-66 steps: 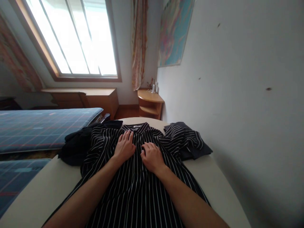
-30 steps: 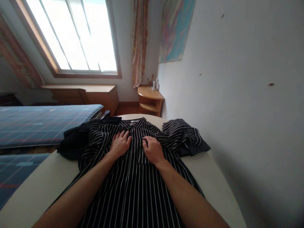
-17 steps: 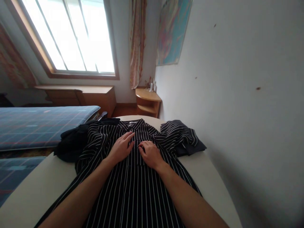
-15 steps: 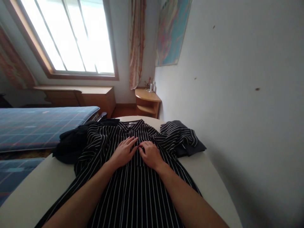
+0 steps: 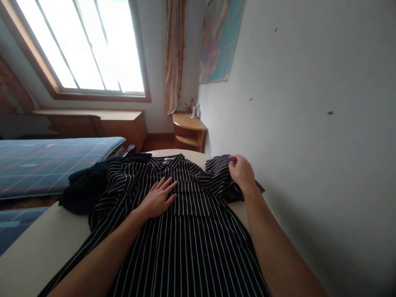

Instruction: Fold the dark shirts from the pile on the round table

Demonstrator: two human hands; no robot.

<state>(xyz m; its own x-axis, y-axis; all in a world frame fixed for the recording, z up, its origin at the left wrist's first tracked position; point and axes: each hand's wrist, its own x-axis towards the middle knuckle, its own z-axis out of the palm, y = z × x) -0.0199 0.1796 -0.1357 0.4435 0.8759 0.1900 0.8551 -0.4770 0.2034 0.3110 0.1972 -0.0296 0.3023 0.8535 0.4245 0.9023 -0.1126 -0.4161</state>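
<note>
A long black shirt with white stripes point(image 5: 185, 247) lies spread out, its collar at the far side. My left hand point(image 5: 157, 199) rests flat on its chest, fingers spread on the cloth. Over at the right sleeve point(image 5: 218, 169), my right hand point(image 5: 243, 171) has its fingers curled together at the cuff end, pinching the cloth. The hand covers part of the cuff. Under that sleeve lie dark folded clothes point(image 5: 234, 194), partly hidden by the sleeve and my arm. The left sleeve point(image 5: 114, 183) lies over a dark bundle of cloth point(image 5: 82, 187).
The clothes are on a pale round table point(image 5: 46, 247). To the left are beds with blue plaid mattresses point(image 5: 55, 165). A wall point(image 5: 309, 173) runs close along the right. Beyond stand a desk point(image 5: 123, 117) and a corner shelf point(image 5: 188, 121) below the window and curtain.
My right hand has left the shirt's chest and moved right to the sleeve, its fingers now closed there. My left hand stays on the chest. The view has shifted slightly.
</note>
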